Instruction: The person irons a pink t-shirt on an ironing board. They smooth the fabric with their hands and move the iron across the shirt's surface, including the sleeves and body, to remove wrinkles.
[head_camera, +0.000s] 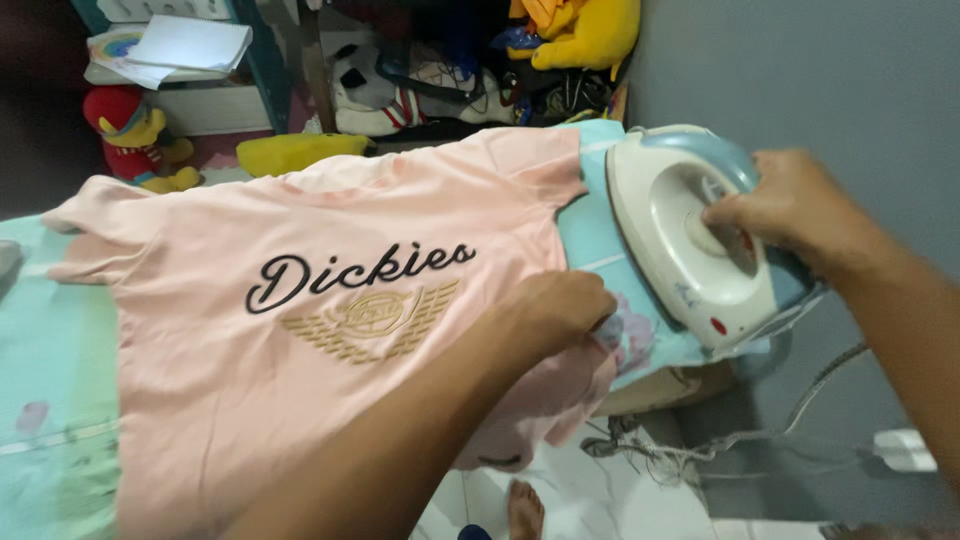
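Right hand (790, 205) grips iron (680, 240); left hand (560, 305) presses shirt (300, 330).

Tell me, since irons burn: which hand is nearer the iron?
Right. The right hand grips the iron by its handle; the left hand presses the pink shirt beside it.
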